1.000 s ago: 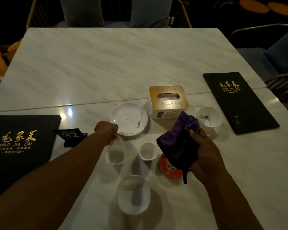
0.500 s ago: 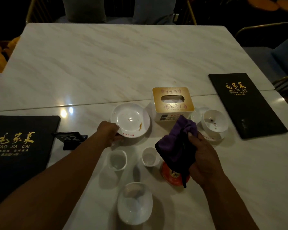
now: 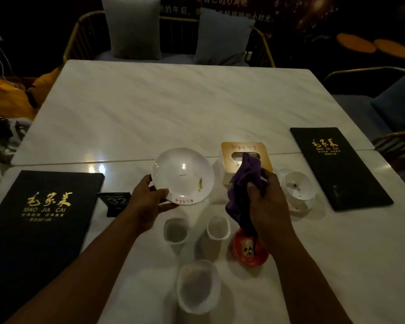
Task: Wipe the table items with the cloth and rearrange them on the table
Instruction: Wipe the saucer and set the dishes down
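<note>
Step in hand: judging from the raised plate and the cloth held ready, starting to wipe one dish, with the rearranging not yet begun.
Left hand (image 3: 150,202): gripping the plate (image 3: 182,176) by its 7 o'clock rim, thumb over the top and fingers underneath, tilting its face toward the viewer.
Plate: hovering, apparently clear of the table (image 3: 173,108), at 12 o'clock from the two cups (image 3: 175,230); carrying a yellowish smear right of centre.
Right hand (image 3: 267,206): clutching the bunched purple cloth (image 3: 243,183), fingers curled round it.
Cloth: standing at 3 o'clock of the plate, just beside it but not touching, overlapping the tissue box (image 3: 234,148) in view; trailing a tail down toward the red dish (image 3: 260,259).
Next move: likely calling for closing the gap, pressing the cloth onto the smear and sweeping round the face while bracing the rim firmly.
Awaiting attention: cups, red dish, the speckled bowl (image 3: 298,185) at 3 o'clock of the cloth, the near bowl (image 3: 198,286) at 6 o'clock of the cups.
</note>
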